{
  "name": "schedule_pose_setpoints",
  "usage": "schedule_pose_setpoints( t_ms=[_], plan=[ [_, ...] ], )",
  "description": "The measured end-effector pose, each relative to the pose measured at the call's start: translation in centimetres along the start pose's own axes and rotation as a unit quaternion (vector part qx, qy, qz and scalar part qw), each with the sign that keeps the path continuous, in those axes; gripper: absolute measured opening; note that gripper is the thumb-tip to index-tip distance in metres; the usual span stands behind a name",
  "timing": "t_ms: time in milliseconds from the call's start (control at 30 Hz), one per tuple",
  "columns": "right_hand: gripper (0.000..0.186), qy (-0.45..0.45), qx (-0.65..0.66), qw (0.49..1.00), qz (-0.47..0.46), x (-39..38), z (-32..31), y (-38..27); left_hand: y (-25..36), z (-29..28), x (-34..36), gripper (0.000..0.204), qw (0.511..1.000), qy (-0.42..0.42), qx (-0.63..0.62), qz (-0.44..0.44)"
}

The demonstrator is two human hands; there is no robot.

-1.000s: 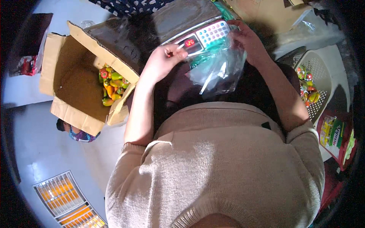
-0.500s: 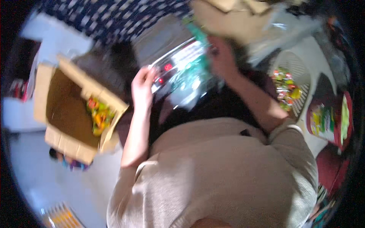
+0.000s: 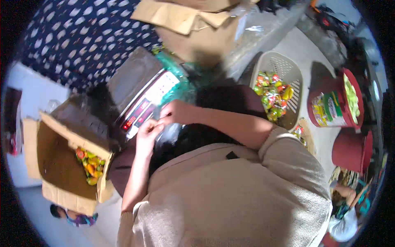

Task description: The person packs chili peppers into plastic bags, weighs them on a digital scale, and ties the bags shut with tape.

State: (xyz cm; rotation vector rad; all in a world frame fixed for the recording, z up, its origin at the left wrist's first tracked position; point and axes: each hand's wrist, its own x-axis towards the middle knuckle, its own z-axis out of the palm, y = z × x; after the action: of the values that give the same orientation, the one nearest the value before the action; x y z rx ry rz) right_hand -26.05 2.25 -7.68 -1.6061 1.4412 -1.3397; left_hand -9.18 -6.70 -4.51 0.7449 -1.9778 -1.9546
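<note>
Pinching: clear plastic bag (image 3: 168, 135), held at the fingertips of both hands.
Bag position: directly under and against the fingers, at lap level; much of it hidden by the hands, outline blurry.
Left hand (image 3: 146, 135): thumb and fingers drawn together, narrow, on the bag's edge.
Right hand (image 3: 177, 112): fingers curled, no visible gap, also on the bag; fingertips almost meeting the left ones.
Scale (image 3: 143, 108): just beyond both hands, tilted in view, red display lit, keypad washed out by glare.
Green plastic (image 3: 177, 93): bunched against the scale's right end, near the right hand.
Cardboard box (image 3: 33, 144): left side, open, loose peppers (image 3: 91, 165) inside.
Basket (image 3: 293, 69): right side, perforated, wrapped peppers (image 3: 271, 95) inside.
Red bucket (image 3: 319, 113): far right, well apart from hands.
</note>
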Motion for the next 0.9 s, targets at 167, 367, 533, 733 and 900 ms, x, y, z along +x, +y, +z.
schedule_pose_setpoints(
  t_ms=[167,367,533,733,900],
  plan=[
    [0.025,-0.03,-0.086,0.994,0.067,0.8,-0.2,0.2,-1.9,-1.3,0.5,0.012,0.999,-0.01,-0.004,0.047],
    [0.01,0.04,0.324,0.919,0.222,-0.6,1.2,0.7,-3.1,-1.6,0.9,0.01,0.994,-0.06,0.08,0.05],
    [0.018,0.06,0.3,0.931,0.199,-0.5,2.6,1.4,-3.9,-1.1,1.3,0.005,0.994,-0.039,-0.098,0.017],
    [0.038,0.043,0.15,0.983,0.094,-0.5,4.4,3.1,-4.3,-2.7,0.2,0.012,0.994,0.011,0.089,0.07],
    [0.04,0.011,0.043,0.969,0.244,-0.7,1.7,0.4,-3.6,-1.7,1.0,0.015,0.995,0.038,-0.092,-0.028]
  ],
)
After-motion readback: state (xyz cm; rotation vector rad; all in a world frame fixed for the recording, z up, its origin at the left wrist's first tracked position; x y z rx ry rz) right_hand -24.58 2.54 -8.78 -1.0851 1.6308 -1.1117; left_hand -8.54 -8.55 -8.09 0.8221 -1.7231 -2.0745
